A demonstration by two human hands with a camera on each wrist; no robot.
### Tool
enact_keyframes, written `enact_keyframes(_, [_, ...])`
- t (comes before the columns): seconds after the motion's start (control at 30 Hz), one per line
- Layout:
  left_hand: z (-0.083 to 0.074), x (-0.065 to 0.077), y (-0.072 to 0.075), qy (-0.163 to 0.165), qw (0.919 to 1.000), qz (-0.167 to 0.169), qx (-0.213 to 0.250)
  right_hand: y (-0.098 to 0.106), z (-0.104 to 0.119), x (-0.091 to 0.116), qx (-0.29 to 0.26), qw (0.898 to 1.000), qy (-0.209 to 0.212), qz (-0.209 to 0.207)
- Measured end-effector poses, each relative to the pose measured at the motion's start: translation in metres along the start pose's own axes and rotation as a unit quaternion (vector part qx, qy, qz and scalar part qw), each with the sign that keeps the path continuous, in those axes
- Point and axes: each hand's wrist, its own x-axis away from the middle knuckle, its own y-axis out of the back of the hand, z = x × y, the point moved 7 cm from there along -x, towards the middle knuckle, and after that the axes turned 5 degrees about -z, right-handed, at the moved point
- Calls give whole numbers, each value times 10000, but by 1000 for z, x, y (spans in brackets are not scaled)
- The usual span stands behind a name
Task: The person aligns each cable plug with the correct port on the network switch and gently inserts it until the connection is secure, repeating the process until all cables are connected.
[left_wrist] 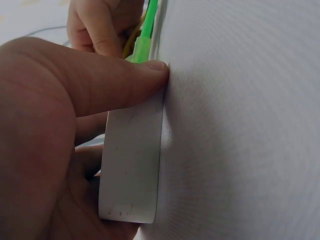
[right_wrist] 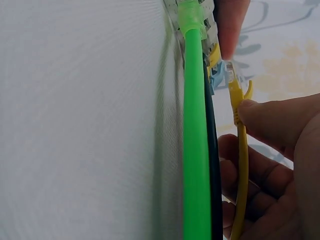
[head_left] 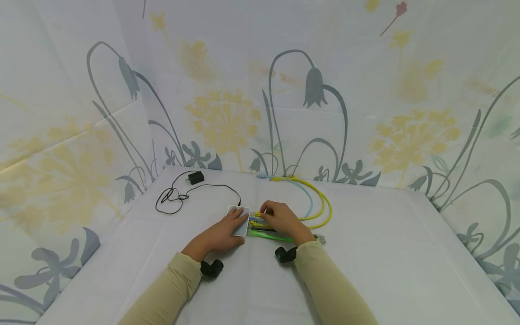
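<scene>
A white network switch [head_left: 240, 230] lies on the table under my left hand [head_left: 223, 232]. That hand grips it, thumb along its near side [left_wrist: 132, 170] and fingers across the top and far side. Beside its port side my right hand [head_left: 284, 220] pinches a yellow Ethernet cable [right_wrist: 242, 160] just behind the clear plug [right_wrist: 230, 75]. The plug's tip is apart from the ports. Plugged into the switch are a green cable [right_wrist: 195, 135], a black cable [right_wrist: 213, 165], a light blue plug [right_wrist: 217, 79] and another yellow plug [right_wrist: 214, 54].
Yellow cable [head_left: 330, 207] and light blue cable [head_left: 310, 198] loop behind the right hand. Clear plugs [head_left: 321, 239] lie by the right wrist. A black power adapter [head_left: 196, 177] sits back left, its tangled cord [head_left: 170, 198] running to the switch. Flowered cloth [head_left: 227, 135] hangs behind.
</scene>
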Motion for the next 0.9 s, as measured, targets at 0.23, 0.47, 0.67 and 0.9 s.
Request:
enact_keyframes(0.23, [0, -1, 0, -13, 10000, -18, -2, 0, -2, 1, -36, 10000, -56, -14])
enact_keyframes(0.47, [-1, -1, 0, -31, 10000, -45, 11, -3, -5, -1, 20, 10000, -85, 22])
enact_keyframes(0.67, [-2, 0, 1, -48, 10000, -57, 1, -5, -6, -4, 96, 9997, -197, 57])
enact_keyframes(0.9, [-2, 0, 1, -26, 10000, -24, 36, -8, -6, -6, 165, 9995, -244, 85])
